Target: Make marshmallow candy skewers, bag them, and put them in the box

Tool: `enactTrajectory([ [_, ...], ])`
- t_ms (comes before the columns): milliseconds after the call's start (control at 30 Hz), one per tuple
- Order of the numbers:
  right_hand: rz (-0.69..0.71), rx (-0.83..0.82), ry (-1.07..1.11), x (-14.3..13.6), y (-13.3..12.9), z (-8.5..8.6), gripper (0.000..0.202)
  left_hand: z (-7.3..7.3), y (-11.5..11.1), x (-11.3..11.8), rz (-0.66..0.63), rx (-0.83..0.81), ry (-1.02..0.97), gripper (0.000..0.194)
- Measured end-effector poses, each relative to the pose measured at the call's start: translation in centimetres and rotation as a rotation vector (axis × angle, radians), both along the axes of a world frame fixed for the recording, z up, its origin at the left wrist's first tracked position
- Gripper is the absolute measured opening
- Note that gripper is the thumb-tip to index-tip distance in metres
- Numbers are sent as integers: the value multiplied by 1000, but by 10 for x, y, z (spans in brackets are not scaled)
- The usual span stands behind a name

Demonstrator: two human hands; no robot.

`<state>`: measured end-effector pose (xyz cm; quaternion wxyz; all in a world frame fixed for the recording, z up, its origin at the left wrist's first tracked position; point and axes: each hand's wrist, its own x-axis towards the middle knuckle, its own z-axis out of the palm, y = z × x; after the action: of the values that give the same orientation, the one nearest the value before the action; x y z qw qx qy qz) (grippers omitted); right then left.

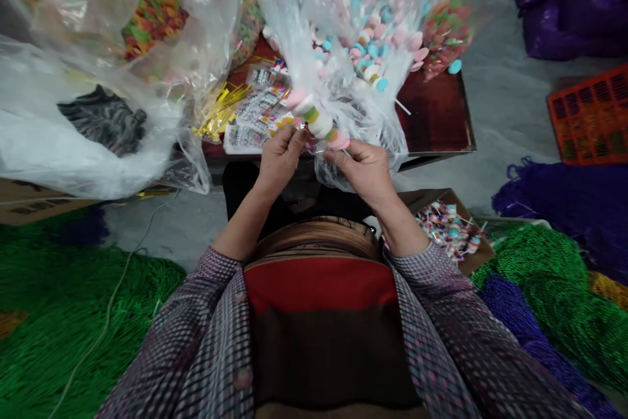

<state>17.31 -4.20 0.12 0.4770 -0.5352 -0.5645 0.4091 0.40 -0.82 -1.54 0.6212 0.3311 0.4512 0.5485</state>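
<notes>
A candy skewer (318, 121) of pink, white, green and orange sweets lies slantwise between my hands, above the table's front edge. My right hand (363, 167) is closed around the stick at its lower pink end. Close by the skewer's left side, my left hand (283, 152) pinches what looks like the edge of a clear plastic bag; its fingertips partly hide it. Just beyond are printed clear bags (252, 118) in an overlapping pile and yellow twist ties (223, 108). Behind the skewer, a big clear sack (343, 72) spills pink, blue and white sweets.
Bags of colourful gummies (154, 17) stand at the back left of the dark red table (441, 118). A carton of wrapped candy skewers (449, 229) sits low at my right. Green strands (544, 275), purple strands (549, 210) and an orange crate (589, 115) are on the floor.
</notes>
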Motion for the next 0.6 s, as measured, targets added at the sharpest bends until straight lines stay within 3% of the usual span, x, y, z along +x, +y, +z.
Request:
enactTrajectory([
  [100,-53,43,-41,1,0,1,32,2,-1,5,-38,51,27,34],
  [300,-129,40,32,23,-5,10,30,12,7,3,41,-120,-240,40],
  [467,-69,14,-4,52,-24,27,23,16,8,0,-54,-201,-345,55],
  [600,26,-6,-79,62,-41,36,20,16,6,0,-56,-205,-371,57],
])
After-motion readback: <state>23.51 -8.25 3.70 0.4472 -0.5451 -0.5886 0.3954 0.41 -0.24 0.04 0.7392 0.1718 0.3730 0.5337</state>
